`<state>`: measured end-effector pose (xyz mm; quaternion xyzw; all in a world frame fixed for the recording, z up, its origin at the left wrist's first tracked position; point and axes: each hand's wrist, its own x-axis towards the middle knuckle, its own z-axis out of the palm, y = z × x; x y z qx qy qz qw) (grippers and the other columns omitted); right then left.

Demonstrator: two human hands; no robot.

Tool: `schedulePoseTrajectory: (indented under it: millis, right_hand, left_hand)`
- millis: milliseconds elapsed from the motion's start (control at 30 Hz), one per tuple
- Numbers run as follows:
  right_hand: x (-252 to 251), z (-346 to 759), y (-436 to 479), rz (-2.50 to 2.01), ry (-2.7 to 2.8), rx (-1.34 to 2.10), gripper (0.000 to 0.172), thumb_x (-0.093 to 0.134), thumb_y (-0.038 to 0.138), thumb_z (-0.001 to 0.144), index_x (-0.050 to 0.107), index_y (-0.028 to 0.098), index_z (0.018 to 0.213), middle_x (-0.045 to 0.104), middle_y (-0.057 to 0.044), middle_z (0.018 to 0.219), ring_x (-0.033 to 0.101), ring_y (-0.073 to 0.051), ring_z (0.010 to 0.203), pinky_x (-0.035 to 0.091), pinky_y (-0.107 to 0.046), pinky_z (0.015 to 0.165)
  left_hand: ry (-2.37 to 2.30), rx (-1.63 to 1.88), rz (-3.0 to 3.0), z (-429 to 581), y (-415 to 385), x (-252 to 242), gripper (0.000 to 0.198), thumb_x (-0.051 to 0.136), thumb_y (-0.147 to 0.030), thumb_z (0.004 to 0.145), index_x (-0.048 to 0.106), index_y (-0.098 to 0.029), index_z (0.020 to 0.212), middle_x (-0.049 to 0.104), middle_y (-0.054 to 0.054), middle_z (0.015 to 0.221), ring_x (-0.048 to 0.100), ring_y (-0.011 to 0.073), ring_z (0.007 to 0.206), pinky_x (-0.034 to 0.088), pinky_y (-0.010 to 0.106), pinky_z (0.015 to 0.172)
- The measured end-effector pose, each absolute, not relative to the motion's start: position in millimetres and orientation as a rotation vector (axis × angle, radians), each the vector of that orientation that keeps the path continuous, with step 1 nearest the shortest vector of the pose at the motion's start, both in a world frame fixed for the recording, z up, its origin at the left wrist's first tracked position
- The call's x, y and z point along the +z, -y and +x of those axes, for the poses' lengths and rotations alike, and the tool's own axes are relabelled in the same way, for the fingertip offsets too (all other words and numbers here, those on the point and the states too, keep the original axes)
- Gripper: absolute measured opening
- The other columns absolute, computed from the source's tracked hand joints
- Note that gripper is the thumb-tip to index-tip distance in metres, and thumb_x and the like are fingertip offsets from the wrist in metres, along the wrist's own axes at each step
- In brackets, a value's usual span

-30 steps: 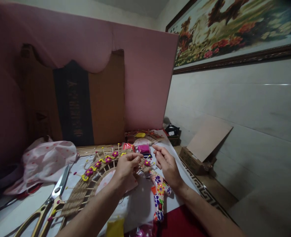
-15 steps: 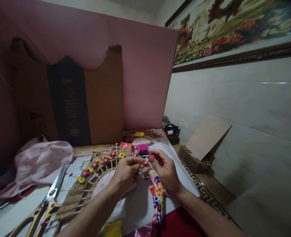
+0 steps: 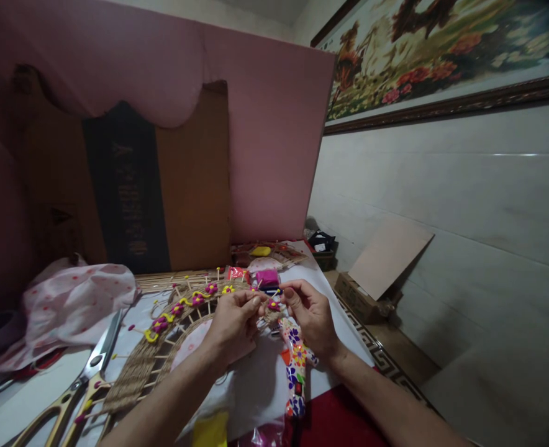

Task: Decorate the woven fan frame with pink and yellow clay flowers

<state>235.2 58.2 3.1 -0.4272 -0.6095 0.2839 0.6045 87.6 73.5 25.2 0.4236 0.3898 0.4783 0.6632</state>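
My left hand (image 3: pixel 237 316) is in a pinch over the right part of a fan-shaped piece (image 3: pixel 137 372) woven from twine on thin sticks. Whatever lies between those fingertips is hidden. Beside it my right hand (image 3: pixel 312 320) also pinches, thumb against forefinger; anything in it is too small to make out. Between the hands sits a magenta clay flower (image 3: pixel 273 305) with a yellow centre. More magenta and yellow flowers, joined by a wavy yellow strip (image 3: pixel 187 302), follow the woven arc. A flower-patterned glue gun (image 3: pixel 297 379) lies below my right hand.
Large gold-handled scissors (image 3: pixel 88 372) lie at left, near a spotted cloth (image 3: pixel 81 310). Magenta clay (image 3: pixel 267 278) and a second woven piece (image 3: pixel 284 253) are behind. A yellow packet (image 3: pixel 210 429) lies in front. Cardboard (image 3: pixel 197 186) stands against a pink panel (image 3: pixel 274 155).
Both hands stay at nearly the same spot, still pinching. The right fingertips have shifted slightly, and the magenta bit seen at the right thumb no longer shows. The view has moved a little.
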Motion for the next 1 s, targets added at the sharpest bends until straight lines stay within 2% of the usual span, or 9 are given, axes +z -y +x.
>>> schedulePoseTrajectory:
  millis: [100, 200, 367, 500, 633, 800, 900, 1000]
  right_hand:
    - [1.7, 235.1, -59.2, -0.954, 1.440, 0.625, 0.018, 0.055, 0.034, 0.085, 0.062, 0.018, 0.089, 0.058, -0.001, 0.073, 0.053, -0.013, 0.065, 0.044, -0.023, 0.058]
    - [0.5, 232.9, -58.1, -0.941, 1.513, 0.544, 0.016, 0.061, 0.030, 0.081, 0.063, 0.017, 0.091, 0.060, -0.004, 0.082, 0.056, -0.015, 0.075, 0.046, -0.026, 0.066]
    - [0.4, 227.2, -52.0, -0.956, 1.560, 0.576, 0.011, 0.064, 0.025, 0.078, 0.059, 0.017, 0.083, 0.060, -0.001, 0.073, 0.055, -0.012, 0.063, 0.045, -0.024, 0.059]
    - [0.6, 224.0, -48.8, -0.887, 1.658, 0.412, 0.005, 0.066, 0.019, 0.076, 0.065, 0.019, 0.081, 0.059, -0.002, 0.081, 0.055, -0.013, 0.071, 0.044, -0.025, 0.061]
    - [-0.6, 223.8, -49.3, -0.909, 1.669, 0.305, 0.011, 0.065, 0.016, 0.077, 0.067, 0.021, 0.086, 0.056, -0.002, 0.082, 0.054, -0.014, 0.073, 0.045, -0.025, 0.063]
    - [1.9, 228.3, -49.8, -0.985, 1.699, 0.244, 0.014, 0.067, 0.020, 0.074, 0.063, 0.019, 0.088, 0.057, -0.002, 0.080, 0.052, -0.013, 0.067, 0.043, -0.024, 0.059]
    - [4.8, 229.1, -46.9, -0.951, 1.745, 0.243, 0.017, 0.068, 0.028, 0.075, 0.062, 0.018, 0.087, 0.058, -0.004, 0.084, 0.053, -0.014, 0.069, 0.043, -0.024, 0.058]
    - [7.2, 227.1, -42.3, -0.888, 1.827, 0.298, 0.014, 0.062, 0.031, 0.081, 0.063, 0.017, 0.077, 0.060, -0.002, 0.072, 0.052, -0.013, 0.064, 0.041, -0.024, 0.058]
  left_hand:
    - [-0.893, 1.051, 0.975, 83.3, -74.4, 26.5, 0.027, 0.072, -0.033, 0.065, 0.062, -0.010, 0.057, 0.049, -0.002, 0.040, 0.029, 0.0021, 0.028, 0.014, 0.018, 0.031]
    - [-0.869, 1.031, 0.973, 81.7, -74.5, 26.7, 0.025, 0.073, -0.031, 0.065, 0.064, -0.008, 0.061, 0.046, -0.004, 0.040, 0.030, 0.0017, 0.030, 0.016, 0.017, 0.032]
    - [-0.834, 1.009, 0.923, 84.2, -73.9, 24.8, 0.018, 0.072, -0.015, 0.061, 0.067, -0.008, 0.076, 0.055, -0.001, 0.049, 0.043, 0.0056, 0.038, 0.033, 0.018, 0.038]
    - [-0.847, 0.979, 0.940, 85.2, -71.0, 25.7, 0.022, 0.070, -0.012, 0.063, 0.067, -0.006, 0.084, 0.063, 0.004, 0.058, 0.052, 0.0088, 0.044, 0.041, 0.020, 0.043]
    - [-0.780, 0.954, 1.019, 85.3, -64.9, 30.2, 0.021, 0.066, -0.014, 0.067, 0.068, -0.006, 0.087, 0.069, 0.010, 0.073, 0.060, 0.0124, 0.057, 0.048, 0.025, 0.057]
    - [-0.762, 0.942, 1.064, 82.4, -65.8, 31.8, 0.025, 0.072, -0.019, 0.066, 0.069, -0.008, 0.087, 0.069, 0.009, 0.076, 0.061, 0.0126, 0.062, 0.046, 0.025, 0.062]
    - [-0.861, 1.064, 1.060, 76.3, -68.0, 33.0, 0.026, 0.074, -0.019, 0.063, 0.068, -0.009, 0.086, 0.068, 0.007, 0.070, 0.059, 0.0125, 0.057, 0.044, 0.024, 0.056]
    - [-0.891, 1.133, 1.120, 64.5, -64.5, 35.5, 0.015, 0.072, -0.021, 0.066, 0.068, -0.009, 0.074, 0.063, 0.002, 0.058, 0.051, 0.0083, 0.049, 0.038, 0.021, 0.049]
